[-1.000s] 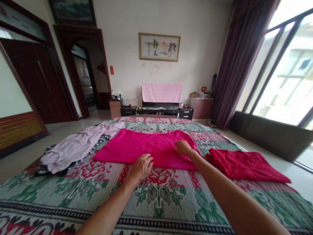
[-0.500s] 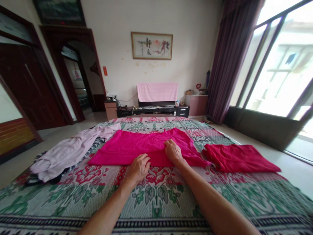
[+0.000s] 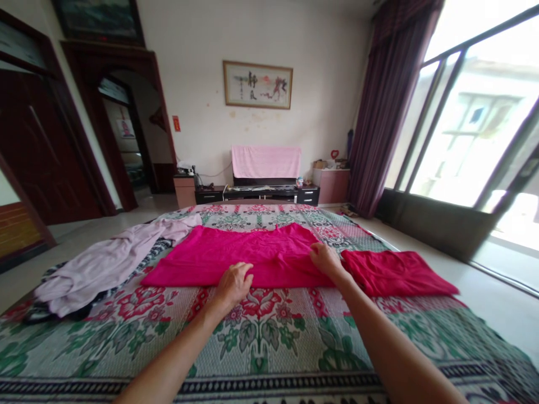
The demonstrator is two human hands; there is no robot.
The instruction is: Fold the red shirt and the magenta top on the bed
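Observation:
A bright pink garment (image 3: 202, 261) lies spread in a wide, flattened shape on the flower-patterned bed cover (image 3: 168, 348). My left hand (image 3: 234, 283) rests on its near edge, fingers loosely bent and the thumb apart. At the garment's right end is my right hand (image 3: 328, 261), fingers closed on the cloth; the fingertips are partly hidden. Small wrinkles run across the fabric between the hands. Just right of my right hand sits a folded red garment (image 3: 400, 272).
A heap of pale pink clothing (image 3: 96, 269) lies on the left over black-and-white patterned cloth (image 3: 154, 252). Beyond the bed stands a low black cabinet (image 3: 210, 195), with a pink towel (image 3: 266, 161) draped above it. A purple curtain (image 3: 383, 112) hangs beside the window on the right.
My right hand has moved right, from the middle of the pink garment to its right end. My left hand stays on the near edge. The view has turned slightly right.

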